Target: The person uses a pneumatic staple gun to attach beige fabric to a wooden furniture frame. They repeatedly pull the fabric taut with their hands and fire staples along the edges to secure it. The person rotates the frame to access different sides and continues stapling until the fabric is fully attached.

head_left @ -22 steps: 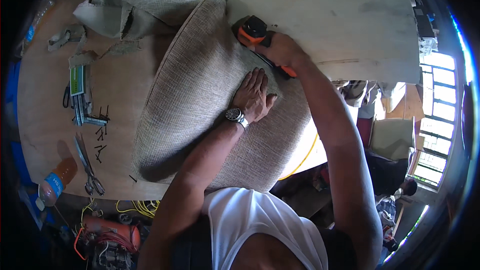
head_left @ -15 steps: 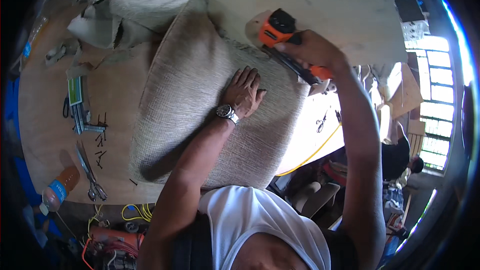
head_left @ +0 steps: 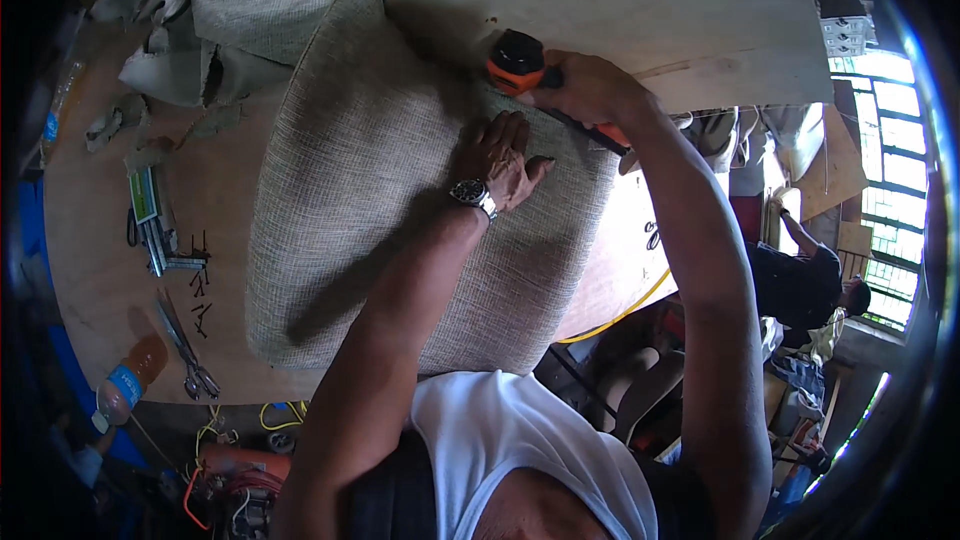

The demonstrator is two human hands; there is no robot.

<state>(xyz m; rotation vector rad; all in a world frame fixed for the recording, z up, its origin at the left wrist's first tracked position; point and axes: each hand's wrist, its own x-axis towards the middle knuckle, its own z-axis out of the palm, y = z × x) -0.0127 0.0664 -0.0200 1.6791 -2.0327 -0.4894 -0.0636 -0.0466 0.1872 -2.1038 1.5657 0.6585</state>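
Observation:
A padded piece (head_left: 350,170) covered in woven grey-beige fabric lies in front of me on the wooden table. My left hand (head_left: 507,168), wearing a metal watch, rests flat on the fabric with its fingers stretched out. An orange and black staple gun (head_left: 517,62) is gripped in my right hand (head_left: 590,90). The gun lies along the far edge of the padded piece, just beyond my left fingertips. Its nose and the fabric edge under it are hidden. A pale wooden board (head_left: 620,5) spreads out behind the padded piece.
Fabric scraps (head_left: 265,5) are heaped at the far left. On the left lie a green-labelled box (head_left: 143,195), metal staple strips (head_left: 155,243), several dark screws (head_left: 200,280), scissors (head_left: 183,345) and a bottle (head_left: 130,380). A yellow hose (head_left: 635,308) runs right; another person (head_left: 800,280) works beyond.
The staple gun in my right hand has moved left and nearer to my left hand. My left hand has slid slightly right and away from me. The padded piece appears shifted a little left.

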